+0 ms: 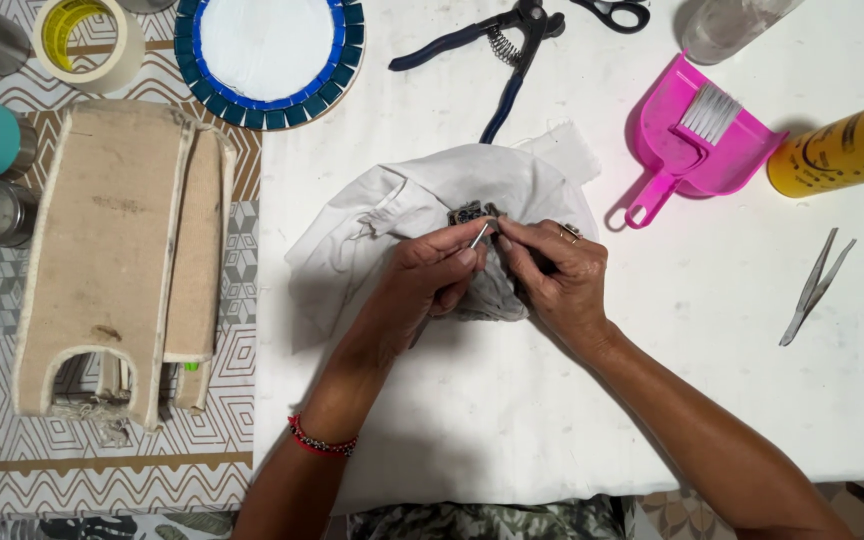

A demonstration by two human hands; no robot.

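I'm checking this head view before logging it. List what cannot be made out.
- Small dark piece: too small to identify, partly covered by the fingers.
- Thin metal tool: its lower end is hidden inside the left hand.
- Right hand: its grip is hidden by its own knuckles.
- Scissors: cut off by the top edge.

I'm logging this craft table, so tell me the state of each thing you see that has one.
Left hand: pinching a thin metal pick.
Right hand: gripping a small dark piece against the white cloth.
White cloth: crumpled.
Nippers: handles spread, lying flat.
Tweezers: tips apart, lying flat.
Pink dustpan: brush nested inside.
Tape roll: lying flat.
Yellow can: on its side.
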